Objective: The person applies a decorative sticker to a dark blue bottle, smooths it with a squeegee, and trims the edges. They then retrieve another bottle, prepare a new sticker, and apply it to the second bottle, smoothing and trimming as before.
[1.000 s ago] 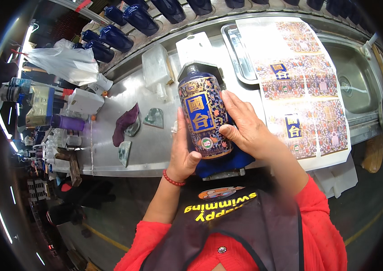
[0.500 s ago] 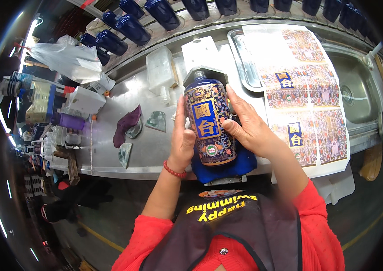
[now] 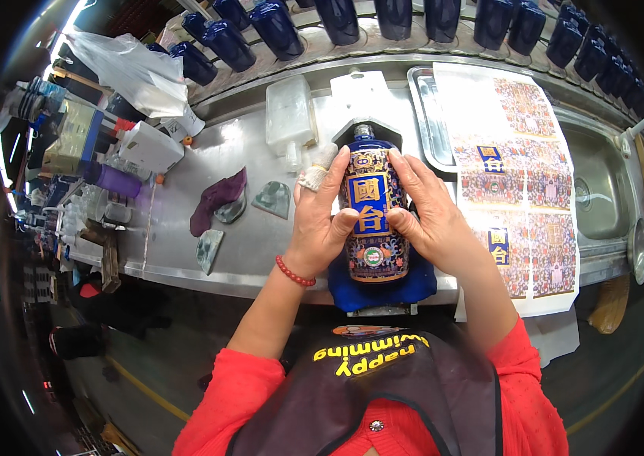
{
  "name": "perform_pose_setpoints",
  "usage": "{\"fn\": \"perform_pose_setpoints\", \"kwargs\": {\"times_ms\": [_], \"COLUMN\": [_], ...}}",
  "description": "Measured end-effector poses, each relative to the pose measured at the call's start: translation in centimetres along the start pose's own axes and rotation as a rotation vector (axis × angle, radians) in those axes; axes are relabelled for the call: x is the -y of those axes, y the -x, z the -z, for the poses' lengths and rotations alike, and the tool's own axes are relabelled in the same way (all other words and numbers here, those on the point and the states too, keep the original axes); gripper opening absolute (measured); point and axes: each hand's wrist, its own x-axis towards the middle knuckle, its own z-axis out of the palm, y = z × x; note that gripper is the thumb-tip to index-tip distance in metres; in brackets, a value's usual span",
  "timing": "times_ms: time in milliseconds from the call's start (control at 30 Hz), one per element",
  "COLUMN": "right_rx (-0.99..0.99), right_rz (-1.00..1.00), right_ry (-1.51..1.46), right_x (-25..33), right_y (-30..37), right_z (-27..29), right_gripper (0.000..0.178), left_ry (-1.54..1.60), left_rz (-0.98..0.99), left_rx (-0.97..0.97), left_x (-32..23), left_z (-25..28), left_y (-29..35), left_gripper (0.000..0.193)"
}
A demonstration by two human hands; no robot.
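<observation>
A dark blue glass bottle (image 3: 367, 251) lies tilted on a blue cloth pad (image 3: 420, 285), its neck pointing away from me. It wears a wraparound patterned label with a blue gold-edged panel. My left hand (image 3: 318, 228) presses along its left side, thumb on the label and fingertips near the shoulder. A whitish knitted covering (image 3: 314, 177) shows at the fingers of that hand. Against the right side lies my right hand (image 3: 436, 224), fingers along the label's upper edge and thumb on its front. Beneath the bottle's neck sits a dark-edged angular rest (image 3: 348, 135).
Printed label sheets (image 3: 519, 197) cover the bench on the right, beside a metal tray (image 3: 432, 121) and a sink (image 3: 603, 175). Leftward lie a purple cloth (image 3: 215, 201), greenish pads (image 3: 271, 199) and a clear plastic container (image 3: 289, 110). Several blue bottles (image 3: 276, 30) stand along the far conveyor.
Both hands have slid toward the bottle's shoulder, with the left fingers now curving over its edge. The left thumb has come onto the label. My view has shifted slightly.
</observation>
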Motion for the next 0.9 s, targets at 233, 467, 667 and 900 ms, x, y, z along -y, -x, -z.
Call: {"fn": "perform_pose_setpoints", "kwargs": {"times_ms": [233, 467, 667, 900], "right_rx": [0.012, -0.005, 0.056, 0.222], "right_rz": [0.001, 0.061, 0.086, 0.162], "right_ry": [0.066, -0.038, 0.089, 0.153], "right_x": [0.6, 0.6, 0.1, 0.0], "right_y": [-0.2, -0.5, -0.2, -0.4], "right_z": [0.4, 0.8, 2.0, 2.9], "right_gripper": [0.074, 0.067, 0.083, 0.122], "left_ry": [-0.119, -0.165, -0.116, -0.138], "left_rz": [-0.070, -0.135, -0.175, -0.229], "left_rx": [-0.013, 0.038, 0.107, 0.269], "left_x": [-0.4, -0.4, 0.6, 1.3], "left_z": [0.6, 1.6, 2.1, 2.9], "left_y": [-0.8, -1.9, -0.4, -0.3], "left_gripper": [0.080, 0.076, 0.089, 0.120]}}
